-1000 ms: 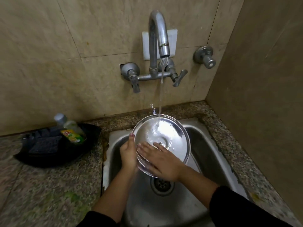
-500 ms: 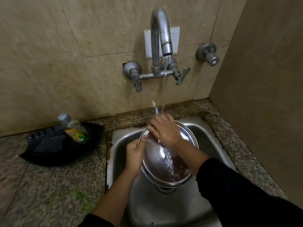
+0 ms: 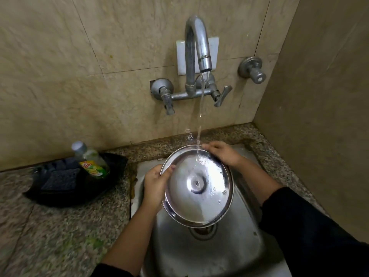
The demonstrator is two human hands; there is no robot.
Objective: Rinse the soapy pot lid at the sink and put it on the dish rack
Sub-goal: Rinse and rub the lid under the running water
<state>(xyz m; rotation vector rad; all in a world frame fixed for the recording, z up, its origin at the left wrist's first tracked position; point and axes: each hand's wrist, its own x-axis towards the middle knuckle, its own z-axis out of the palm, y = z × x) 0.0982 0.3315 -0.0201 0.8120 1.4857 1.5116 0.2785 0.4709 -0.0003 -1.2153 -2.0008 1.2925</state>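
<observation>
A round steel pot lid (image 3: 196, 186) is held over the steel sink (image 3: 201, 254), its inner side facing me. My left hand (image 3: 154, 184) grips its left rim, thumb over the edge. At the lid's upper right rim lies my right hand (image 3: 222, 153), fingers stretched along the edge. Water streams from the curved tap (image 3: 196, 47) onto the lid's upper part and runs down it. No dish rack is in view.
A black tray (image 3: 65, 188) on the speckled counter (image 3: 50, 232) to the left holds a green dish soap bottle (image 3: 90, 161) and a dark scrub pad (image 3: 60, 177). Tiled walls close in behind and at right, where a second valve (image 3: 252, 69) sticks out.
My right hand has slid from the lid's middle up to its top right rim. The lid has turned to face me more fully under the stream.
</observation>
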